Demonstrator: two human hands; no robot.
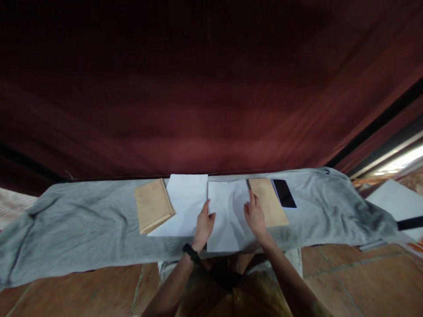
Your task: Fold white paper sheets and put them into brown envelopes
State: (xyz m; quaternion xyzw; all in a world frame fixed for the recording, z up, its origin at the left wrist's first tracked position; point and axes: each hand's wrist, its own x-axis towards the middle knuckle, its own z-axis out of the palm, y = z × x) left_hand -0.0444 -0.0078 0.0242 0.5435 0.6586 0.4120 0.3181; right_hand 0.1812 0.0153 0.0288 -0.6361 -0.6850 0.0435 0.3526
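A white sheet of paper [218, 229] with a lengthwise crease lies in front of me, its right part curving up a little. My left hand [204, 223] is closed at its left edge, thumb over the paper. At the right edge my right hand [255, 216] grips the same sheet, index finger stretched along it. Left of it lie more white paper sheets [188, 198], partly under a stack of brown envelopes [152, 206]. Another brown envelope [269, 202] lies beside my right hand, partly hidden by the hand and the sheet.
A grey cloth [99, 224] covers the narrow table. A dark-screened phone [284, 193] lies right of the single envelope. Dark red fabric [211, 110] hangs behind the table. A white board [396, 202] stands at the far right. Below is a tiled floor [337, 277].
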